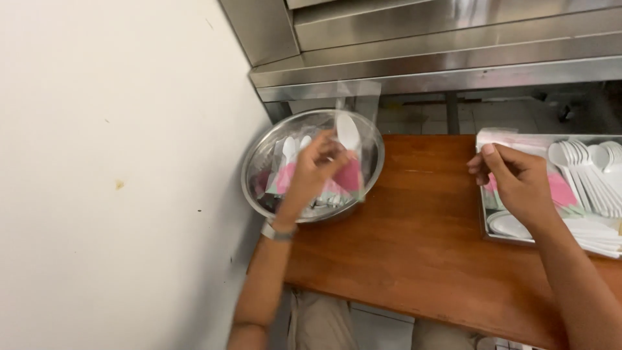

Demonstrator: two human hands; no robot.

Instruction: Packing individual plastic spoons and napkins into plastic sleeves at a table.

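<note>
My left hand (316,170) was over steel bowl (259,162) at left end of wooden table (414,246); fingers pinched clear packet (353,146) holding white spoon and pink napkin, held upright above packets already lying in bowl. My right hand (515,185) hovered at left edge of steel tray (484,220); fingers curled together, thumb against forefinger, on what I could not tell. Loose white spoons (593,175) lay fanned in tray, beside pink napkins (562,189).

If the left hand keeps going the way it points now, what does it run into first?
The left hand holds a clear packet with a white spoon and pink napkin, and points up-right over the metal bowl. Straight on, it would likely meet the bowl's far rim, then the steel counter edge; depth is unclear.
</note>
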